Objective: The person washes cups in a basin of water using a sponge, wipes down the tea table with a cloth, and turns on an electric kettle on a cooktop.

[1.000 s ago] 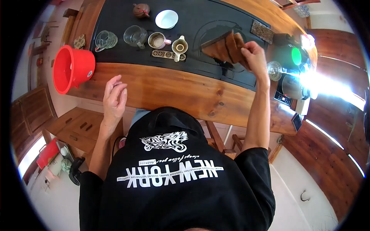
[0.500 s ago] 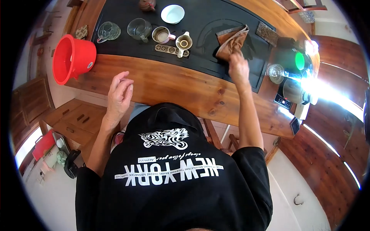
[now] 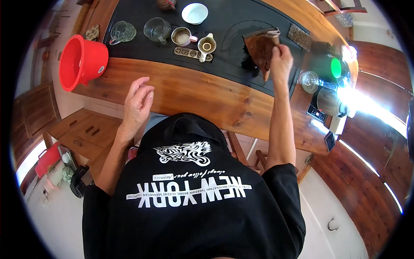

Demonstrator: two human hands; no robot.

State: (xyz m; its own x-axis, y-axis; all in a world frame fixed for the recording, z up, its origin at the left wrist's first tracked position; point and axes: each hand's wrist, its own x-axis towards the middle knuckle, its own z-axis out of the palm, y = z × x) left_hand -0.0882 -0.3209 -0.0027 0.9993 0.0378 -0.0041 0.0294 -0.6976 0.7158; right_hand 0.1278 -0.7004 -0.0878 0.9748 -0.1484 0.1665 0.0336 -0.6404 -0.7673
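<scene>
My right hand (image 3: 281,60) pinches one edge of a brown cloth (image 3: 261,46), which hangs folded over the right part of the black tray (image 3: 228,58). Dark wet patches show on the tray beside and beneath it. My left hand (image 3: 139,100) is in the air over the table's front edge, fingers loosely bent and apart, with nothing in it. Left of the cloth stand a strainer (image 3: 207,44) on a patterned strip (image 3: 185,52), a cup with a pink handle (image 3: 182,36), a glass pitcher (image 3: 157,30) and a glass mug (image 3: 123,32).
A red bucket (image 3: 95,56) stands at the table's left end. Farther back on the tray are a white bowl (image 3: 194,14) and a small brown teapot (image 3: 166,4). On the right are a glass vessel (image 3: 308,82), a metal kettle (image 3: 326,102) and a phone-like device (image 3: 330,141).
My right hand has moved up and to the right, lifting and turning the cloth's edge, so its folds hang differently. My left hand has barely shifted.
</scene>
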